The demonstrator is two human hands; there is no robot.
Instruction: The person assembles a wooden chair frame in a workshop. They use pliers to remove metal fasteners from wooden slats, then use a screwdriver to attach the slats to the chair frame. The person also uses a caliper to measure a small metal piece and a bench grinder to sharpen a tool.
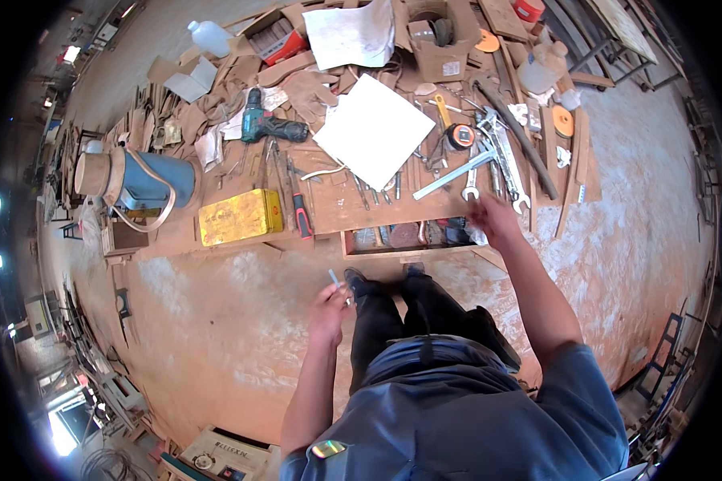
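Head view: your left hand [328, 315], before the workbench's front edge and well clear of it, has its fingertips closed on a slim pale stick [334, 276], which projects upward toward the workbench [341, 210]. Your right hand [496, 220] lies over the right end of the pulled-out drawer [369, 255], at the surface's front edge; how far its fingers are closed, and whether they hold anything, cannot be told. Nearest it, just inside that edge, lie an open-ended wrench [472, 180] and a caliper [448, 183]. Farther from the edge are a tape measure [460, 136] and a white square sheet [375, 132]; a yellow tin box [241, 218] sits by the front edge, toward the left corner.
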